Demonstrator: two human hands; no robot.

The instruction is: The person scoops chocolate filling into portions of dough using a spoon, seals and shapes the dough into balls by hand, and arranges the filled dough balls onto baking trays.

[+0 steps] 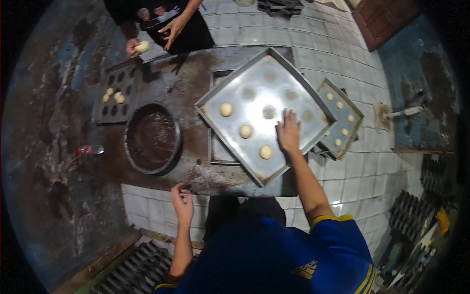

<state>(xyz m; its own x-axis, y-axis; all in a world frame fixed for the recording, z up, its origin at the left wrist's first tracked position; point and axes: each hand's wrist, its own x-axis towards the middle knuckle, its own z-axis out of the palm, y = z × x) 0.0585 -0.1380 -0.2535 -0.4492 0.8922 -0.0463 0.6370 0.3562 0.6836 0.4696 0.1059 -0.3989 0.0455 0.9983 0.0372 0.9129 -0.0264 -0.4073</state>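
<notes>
Right hand [289,132] is spread palm down over the tray [254,115], fingers straight; what lies beneath the palm cannot be told. Left hand [182,202] is half open, fingers loosely curled round nothing visible, by the near edge of the table [190,100]. The table reaches ahead of both hands. The tray sits cornerwise atop another tray [221,152], mostly left of and beyond the right hand. Ahead-left of the left hand stands a basin [149,130]; right of the right hand, a smaller tray [335,115] bears dough balls [338,142]. Far ahead-left of the left hand, a co-worker's hand [132,47] grips a ball [142,46]. Three balls [246,131] rest on the tray, left of the right hand.
</notes>
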